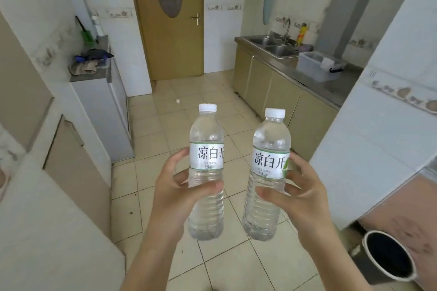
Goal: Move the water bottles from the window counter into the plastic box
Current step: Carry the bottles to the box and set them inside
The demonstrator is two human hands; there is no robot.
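Note:
I hold two clear water bottles upright over the tiled floor, both with white caps and white labels. My left hand (176,192) grips the left bottle (206,139) round its middle, thumb across the front. My right hand (301,196) grips the right bottle (270,144) the same way. The plastic box (314,71), translucent with a blue latch, stands open on the steel counter at the far right, beside the sink. The window counter is out of view.
A steel sink (272,46) with a tap sits left of the box. A brown door (170,19) is straight ahead. A low cabinet (104,101) with rags stands on the left. A dark bin (390,257) sits at the lower right by a white tiled wall corner.

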